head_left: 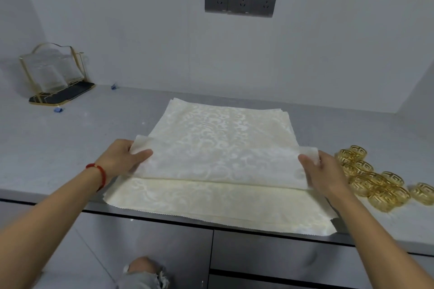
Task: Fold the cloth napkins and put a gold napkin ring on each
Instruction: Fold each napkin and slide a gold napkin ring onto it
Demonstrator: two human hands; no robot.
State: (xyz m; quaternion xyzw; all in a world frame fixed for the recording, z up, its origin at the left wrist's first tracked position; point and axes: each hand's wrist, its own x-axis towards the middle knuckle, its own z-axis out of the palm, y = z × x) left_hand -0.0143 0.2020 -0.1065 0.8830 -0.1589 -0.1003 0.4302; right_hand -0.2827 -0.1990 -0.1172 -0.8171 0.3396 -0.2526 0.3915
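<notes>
Now my left hand [126,159] and right hand [321,171] each pinch a corner of the top cream patterned cloth napkin [218,148]; its stack overhangs at 6 o'clock and could drag off, or nudge the gold filigree napkin rings [375,183] at 3 o'clock

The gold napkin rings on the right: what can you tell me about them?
The gold napkin rings lie in a loose cluster on the grey countertop, right of the napkin stack, one a little apart at the far right. They look like shiny metal with openwork key-pattern bands. No hand touches them; none holds a napkin yet.
</notes>
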